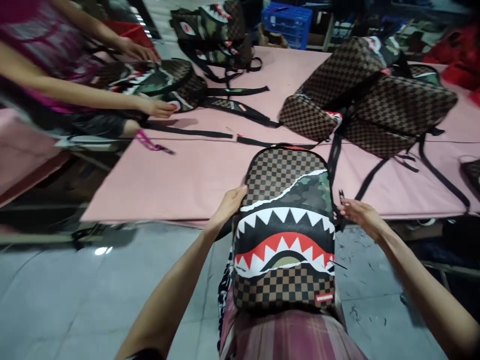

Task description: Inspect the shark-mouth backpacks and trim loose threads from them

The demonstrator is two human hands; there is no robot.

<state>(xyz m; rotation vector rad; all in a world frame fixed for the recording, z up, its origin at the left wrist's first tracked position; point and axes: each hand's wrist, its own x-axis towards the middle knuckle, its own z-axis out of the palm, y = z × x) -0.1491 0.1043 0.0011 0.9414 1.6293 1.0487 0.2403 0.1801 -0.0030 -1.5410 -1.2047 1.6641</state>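
A backpack (287, 225) with a brown-and-black checked pattern, a camouflage patch and a shark-mouth print stands upright on my lap, its top leaning on the table edge. My left hand (229, 204) grips its left side, thumb on the front edge and the other fingers hidden behind. Beside its right edge, my right hand (362, 215) has its fingers pinched together on a small dark pointed tool (341, 196), perhaps thread snips. A thin black strand (339, 264) sticks out from the bag's lower right side.
Several matching backpacks (401, 107) lie on the pink table (157, 185), straps trailing over its front edge. At left, a co-worker's hands (159, 107) handle another bag (183, 80). Pink-purple snips (152, 142) lie nearby. A blue crate (287, 22) stands behind. Thread scraps litter the tiled floor (369, 300).
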